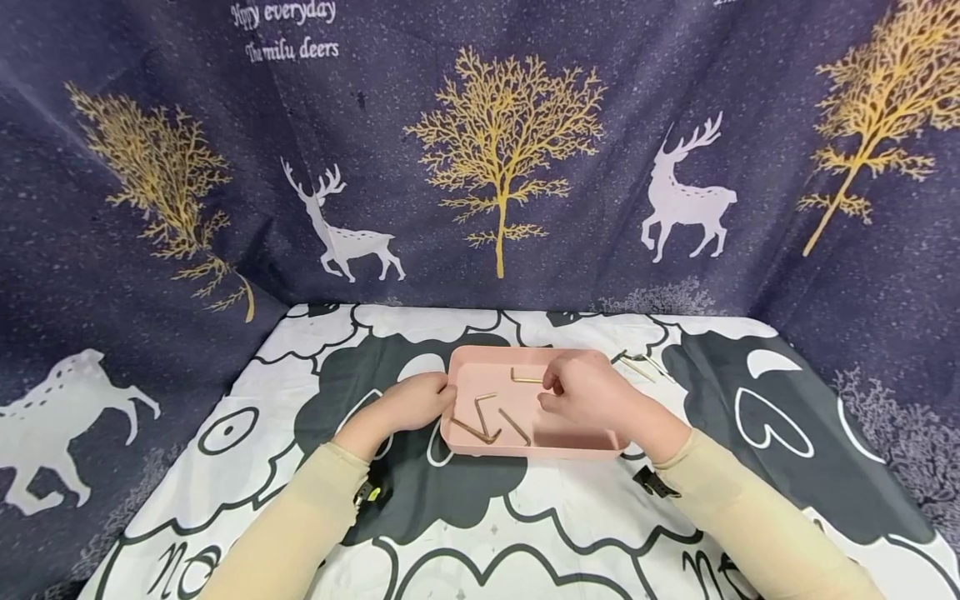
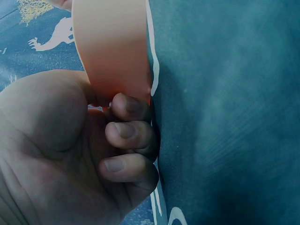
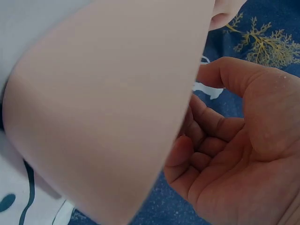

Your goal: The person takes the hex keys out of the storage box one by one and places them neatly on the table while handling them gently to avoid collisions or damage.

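My left hand (image 1: 412,402) grips the left end of a shallow pink tray (image 1: 577,452), and in the left wrist view its fingers (image 2: 125,130) curl against the tray's end wall. Several brass-coloured hex keys lie in the tray, among them a small bent one (image 1: 481,408) and a longer one (image 1: 514,426). My right hand (image 1: 588,387) is over the tray's right half with fingers bent. Another hex key (image 1: 527,381) runs up to its fingertips, where its far end is hidden; I cannot tell whether they hold it. The tray wall (image 3: 103,103) covers those fingertips in the right wrist view.
Beyond the tray's right back corner lie a brass-coloured hex key (image 1: 637,367) and other thin metal pieces (image 1: 658,367). A black and white patterned cloth (image 1: 480,533) covers the table. A dark blue curtain (image 1: 450,283) with deer and trees hangs behind.
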The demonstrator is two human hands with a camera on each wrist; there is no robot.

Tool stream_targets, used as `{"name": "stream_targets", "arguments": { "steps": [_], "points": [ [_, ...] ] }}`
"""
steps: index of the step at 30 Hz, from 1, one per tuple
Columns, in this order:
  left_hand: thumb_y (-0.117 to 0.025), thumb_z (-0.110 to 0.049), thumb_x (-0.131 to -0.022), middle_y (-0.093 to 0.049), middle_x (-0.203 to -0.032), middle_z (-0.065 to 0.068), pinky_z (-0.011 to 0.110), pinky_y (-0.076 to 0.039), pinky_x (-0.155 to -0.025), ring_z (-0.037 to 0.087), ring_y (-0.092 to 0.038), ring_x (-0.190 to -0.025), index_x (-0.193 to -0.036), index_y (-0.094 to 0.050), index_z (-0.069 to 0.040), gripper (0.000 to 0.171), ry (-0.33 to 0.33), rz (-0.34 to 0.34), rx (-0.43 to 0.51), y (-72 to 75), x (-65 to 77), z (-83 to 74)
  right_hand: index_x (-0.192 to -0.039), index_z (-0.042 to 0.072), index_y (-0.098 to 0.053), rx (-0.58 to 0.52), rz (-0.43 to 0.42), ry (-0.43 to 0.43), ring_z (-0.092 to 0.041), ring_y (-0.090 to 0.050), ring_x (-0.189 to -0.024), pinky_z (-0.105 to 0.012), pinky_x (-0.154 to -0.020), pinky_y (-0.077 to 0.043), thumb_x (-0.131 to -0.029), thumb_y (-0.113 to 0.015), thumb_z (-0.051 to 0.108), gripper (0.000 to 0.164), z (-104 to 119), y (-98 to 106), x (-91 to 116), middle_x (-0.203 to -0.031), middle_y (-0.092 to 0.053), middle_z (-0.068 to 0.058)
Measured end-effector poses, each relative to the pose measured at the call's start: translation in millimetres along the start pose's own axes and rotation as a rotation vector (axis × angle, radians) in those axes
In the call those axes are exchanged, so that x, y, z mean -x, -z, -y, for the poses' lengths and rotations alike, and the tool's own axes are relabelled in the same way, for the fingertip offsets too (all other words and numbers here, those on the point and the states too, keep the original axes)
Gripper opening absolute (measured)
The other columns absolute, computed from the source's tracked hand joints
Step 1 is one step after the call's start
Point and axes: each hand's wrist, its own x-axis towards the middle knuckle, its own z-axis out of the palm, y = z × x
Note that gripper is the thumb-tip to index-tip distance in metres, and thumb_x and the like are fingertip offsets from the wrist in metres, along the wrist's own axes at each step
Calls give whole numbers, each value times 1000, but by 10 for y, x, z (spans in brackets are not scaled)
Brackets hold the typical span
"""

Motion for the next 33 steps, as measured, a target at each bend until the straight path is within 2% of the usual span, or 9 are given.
{"name": "stream_targets", "arguments": {
  "steps": [6,9,11,18,26,30,33],
  "points": [
    [-44,-22,-115,-55,-76,2,36,-42,-66,19,-50,-65,-82,-60,-15,38,9,1,16,0,10,3,-78,21,-76,70,-47,54,-1,-52,-62,-37,-65,-46,-80,-87,23,11,46,-46,-7,-64,-55,21],
    [-44,-22,-115,-55,-76,1,36,-42,-66,19,-51,-66,-82,-60,-15,38,8,3,13,-8,9,3,-77,22,-76,68,-40,58,-1,-50,-62,-34,-61,-43,-79,-87,23,12,60,-69,-5,-63,-52,21],
    [-44,-23,-115,-55,-76,1,36,-43,-67,18,-52,-67,-82,-60,-15,37,6,0,7,-14,5,3,-76,22,-76,72,-21,46,-1,-49,-62,-34,-62,-43,-79,-86,23,11,75,-79,-1,-63,-52,21],
    [-44,-23,-115,-56,-77,1,36,-43,-67,19,-53,-67,-83,-61,-15,37,11,1,10,-20,3,6,-84,13,-74,-100,135,-35,-3,-43,-57,-27,-57,-40,-87,-80,15,6,135,-99,7,-73,-53,11],
    [-45,-23,-115,-56,-76,1,36,-43,-68,18,-53,-68,-83,-61,-15,37,16,-1,3,-17,3,-11,-82,15,-71,-95,134,9,-2,-38,-59,-25,-57,-38,-87,-81,15,11,171,-176,-6,-70,-50,12],
    [-45,-22,-115,-56,-76,2,36,-43,-67,19,-52,-67,-83,-61,-15,37,15,-5,3,-7,12,-16,-75,18,-64,-88,149,19,-3,-36,-61,-25,-57,-34,-88,-83,16,23,195,-203,-16,-71,-47,11],
    [-45,-22,-115,-56,-76,1,37,-44,-69,19,-53,-68,-83,-61,-15,36,11,-5,-2,0,14,-19,-75,19,-65,-78,171,9,-4,-40,-63,-25,-59,-38,-90,-84,18,24,213,-225,-21,-72,-49,11]
  ]
}}
